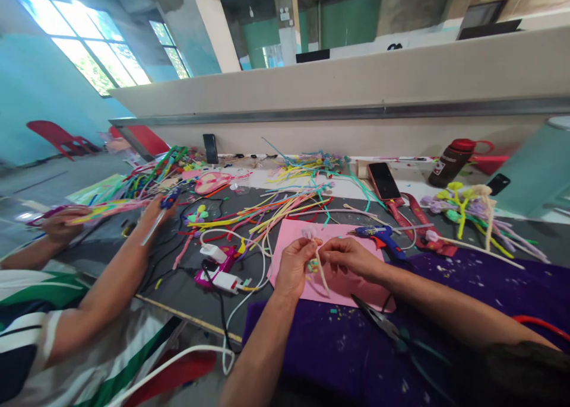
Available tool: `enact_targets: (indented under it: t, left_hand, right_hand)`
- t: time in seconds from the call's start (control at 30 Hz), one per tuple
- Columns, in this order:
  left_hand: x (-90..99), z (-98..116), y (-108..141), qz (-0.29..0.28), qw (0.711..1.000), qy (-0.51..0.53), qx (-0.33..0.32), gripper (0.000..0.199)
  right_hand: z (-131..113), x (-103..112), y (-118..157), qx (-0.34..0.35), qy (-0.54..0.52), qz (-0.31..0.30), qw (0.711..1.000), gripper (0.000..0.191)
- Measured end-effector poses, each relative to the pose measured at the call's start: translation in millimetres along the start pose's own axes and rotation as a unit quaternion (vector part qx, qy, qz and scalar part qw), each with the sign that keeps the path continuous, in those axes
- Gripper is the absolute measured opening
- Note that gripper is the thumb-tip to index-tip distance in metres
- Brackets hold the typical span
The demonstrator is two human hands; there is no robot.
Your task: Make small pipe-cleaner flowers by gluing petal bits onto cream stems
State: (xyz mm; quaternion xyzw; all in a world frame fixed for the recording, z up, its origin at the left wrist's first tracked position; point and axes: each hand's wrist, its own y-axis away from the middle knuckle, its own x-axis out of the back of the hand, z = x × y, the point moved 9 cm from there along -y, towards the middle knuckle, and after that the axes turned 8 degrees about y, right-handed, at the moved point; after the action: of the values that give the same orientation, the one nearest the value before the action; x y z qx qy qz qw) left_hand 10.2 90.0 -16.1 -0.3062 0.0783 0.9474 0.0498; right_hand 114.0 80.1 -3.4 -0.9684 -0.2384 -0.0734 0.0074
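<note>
My left hand (pixel 294 264) is closed on a pale cream pipe cleaner (pixel 322 272), whose stem hangs down past the fingers. A fuzzy whitish-lilac tuft shows above the fingertips. Right beside it, my right hand (pixel 350 256) has its fingers curled and pressed together at the stem; whether they grip anything is hidden. Both hands are over a pink sheet (pixel 285 241). A blue glue gun (pixel 382 236) lies on the sheet's right edge, close to my right forearm. Nearer me, long-nosed pliers (pixel 383 325) with dark teal handles rest on a purple cloth (pixel 307 342).
A magenta power strip (pixel 229 256) with white plugs and cables lies left. Pipe cleaners (pixel 267 214) spread behind the sheet. A phone (pixel 383 181), a dark bottle (pixel 447 164) and fuzzy flowers (pixel 461 208) stand right. At left, a co-worker's hand (pixel 158 211) holds a glue gun.
</note>
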Motion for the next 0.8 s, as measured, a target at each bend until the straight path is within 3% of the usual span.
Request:
enact_targets:
  t: [0.13,0.43,0.63,0.8]
  left_hand:
    - [-4.3,17,8,-0.01,0.998,-0.028,-0.052,0.012]
    - [-26.7,28,37,-0.056,0.998,-0.007,-0.038,0.012]
    - [-39.8,28,84,-0.123,0.99,0.064,-0.029,0.01]
    - [-39.5,10,114,-0.143,0.988,0.064,-0.009,0.011]
  right_hand:
    - [-10,17,-1,0.003,0.013,0.027,1.0,0.027]
    - [-42,31,9,0.018,0.061,0.013,0.998,0.021]
    - [-46,48,67,-0.006,0.107,0.043,0.993,0.019]
    - [-28,56,129,-0.072,0.171,0.084,0.979,0.018]
